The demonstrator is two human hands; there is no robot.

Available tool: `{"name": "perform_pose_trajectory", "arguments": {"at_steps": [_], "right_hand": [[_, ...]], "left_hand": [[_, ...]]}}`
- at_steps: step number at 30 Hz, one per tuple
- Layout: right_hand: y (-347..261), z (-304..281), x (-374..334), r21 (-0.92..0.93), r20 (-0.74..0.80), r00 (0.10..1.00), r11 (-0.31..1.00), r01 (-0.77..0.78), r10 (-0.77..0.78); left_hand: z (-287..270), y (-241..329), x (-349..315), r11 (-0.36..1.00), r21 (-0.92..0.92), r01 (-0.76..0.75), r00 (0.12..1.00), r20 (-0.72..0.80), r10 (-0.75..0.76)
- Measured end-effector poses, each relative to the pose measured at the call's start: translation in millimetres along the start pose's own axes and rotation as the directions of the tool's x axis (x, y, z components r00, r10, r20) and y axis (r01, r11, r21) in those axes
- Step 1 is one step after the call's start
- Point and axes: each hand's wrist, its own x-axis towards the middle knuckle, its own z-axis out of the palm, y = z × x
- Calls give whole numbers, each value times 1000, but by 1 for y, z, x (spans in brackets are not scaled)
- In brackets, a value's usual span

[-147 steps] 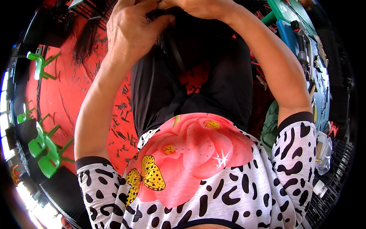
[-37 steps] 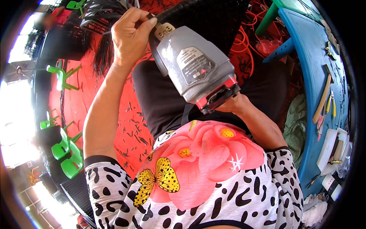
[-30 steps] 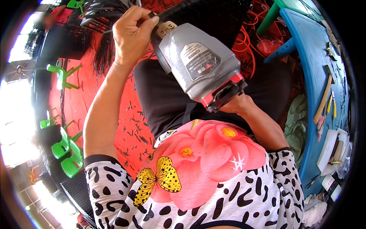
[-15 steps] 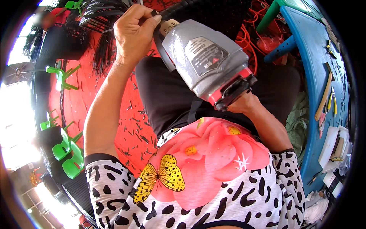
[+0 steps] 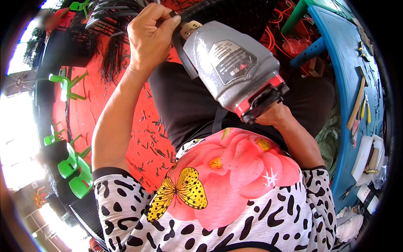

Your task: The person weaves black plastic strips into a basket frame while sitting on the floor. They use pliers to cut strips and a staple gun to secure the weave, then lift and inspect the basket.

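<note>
A grey power stapler or nailer [image 5: 210, 44] with red and black trim at its rear hangs over my lap, its metal nose pointing to the upper left. My right hand [image 5: 273, 114] is wrapped round it from beneath; its fingers are hidden by the tool's body. Beside the nose, my left hand [image 5: 147, 40] pinches a flat black strip [image 5: 183, 56] between thumb and fingers. The strip runs down along the tool's left side. Past the nose lies a dark woven piece [image 5: 235, 14], partly hidden behind the tool.
A blue table [image 5: 342, 138] on the right bears a hammer [image 5: 357, 98], yellow-handled pliers [image 5: 366, 110] and a white tray [image 5: 362, 157]. Green chairs [image 5: 79, 185] stand at left. Black scraps litter the red floor [image 5: 138, 138]. Orange hose [image 5: 270, 40] coils at upper right.
The tool and both hands have shifted slightly to the right in the picture. My holds on the strip and the tool look the same.
</note>
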Motion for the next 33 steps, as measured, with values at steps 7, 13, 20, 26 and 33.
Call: {"name": "perform_pose_trajectory", "arguments": {"at_steps": [7,13,20,26,33], "right_hand": [[1,-1,-2,-30,12,1000,999,17,-17],[-4,-5,3,129,25,998,989,-69,66],[6,-4,-4,90,-14,1000,996,-14,15],[1,-7,-1,65,9,999,997,37,-38],[-4,-9,3,218,18,998,974,-65,63]], "left_hand": [[2,3,1,1000,13,-7,1000,-12,8],[-1,0,0,998,54,-16,1000,-4,16],[-3,2,-2,999,49,20,1000,6,-20],[3,16,-1,996,87,29,998,-53,-24],[2,6,-1,995,90,-33,998,-48,38]]}}
